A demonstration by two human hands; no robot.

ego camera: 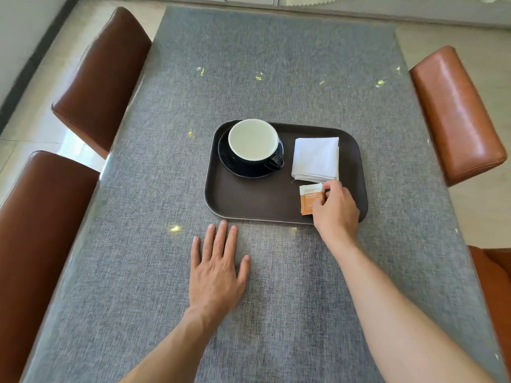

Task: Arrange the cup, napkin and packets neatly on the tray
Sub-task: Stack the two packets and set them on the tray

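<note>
Right hand (336, 210): fingers pinch the orange-and-white packet (311, 199), at the tray's near right corner.
Left hand (217, 268): flat, fingers spread on the grey counter (276, 64), just short of the tray (249, 200).
Napkin (316, 158): folded, just beyond the right hand.
Cup (253, 140): on its saucer (235, 164), beyond the left hand.

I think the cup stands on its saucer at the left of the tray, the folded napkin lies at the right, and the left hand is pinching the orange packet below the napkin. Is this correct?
Not quite: the head view shows the right hand pinching the orange packet. The left hand lies flat on the table, holding nothing. The rest is right: cup on its saucer at the tray's left, napkin at the right.
</note>
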